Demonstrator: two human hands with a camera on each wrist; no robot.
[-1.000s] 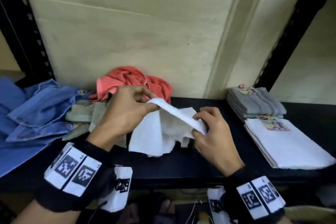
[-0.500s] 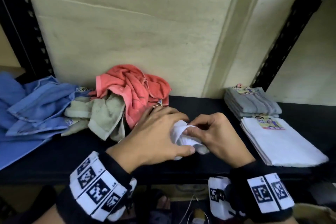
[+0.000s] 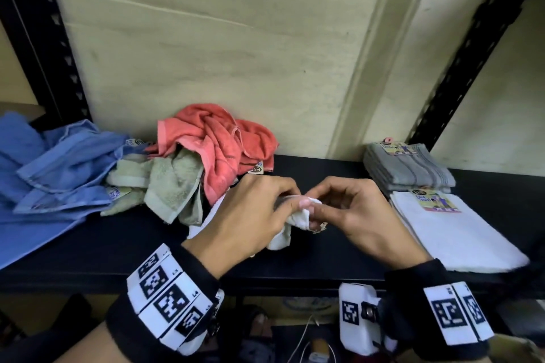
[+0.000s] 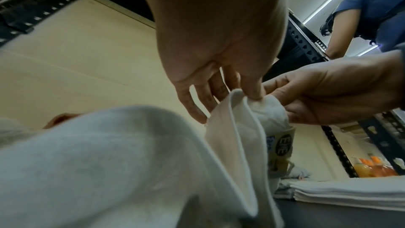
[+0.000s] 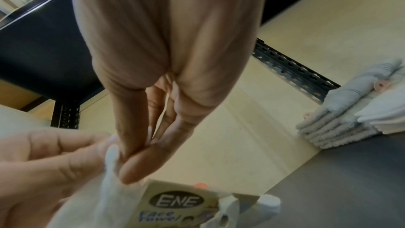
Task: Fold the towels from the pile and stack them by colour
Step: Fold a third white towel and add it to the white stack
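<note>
Head view: my hands [image 3: 305, 209] now pinch one bunched corner of the white towel [image 3: 298, 219], no longer spread, left of the white stack [image 3: 460, 233]; refinding corners, I judge.

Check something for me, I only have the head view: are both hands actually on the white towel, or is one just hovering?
Observer: Both. In the left wrist view the left hand pinches the white towel's hemmed edge, and the right hand holds the bunched end.
Operator: Anything attached to the towel?
Observer: A paper label reading "ENE Face Towel" hangs just below the right hand's fingers.
Operator: How many in the grey stack?
Observer: The right wrist view shows the grey stack side-on, several folded layers; too soft to count exactly.
</note>
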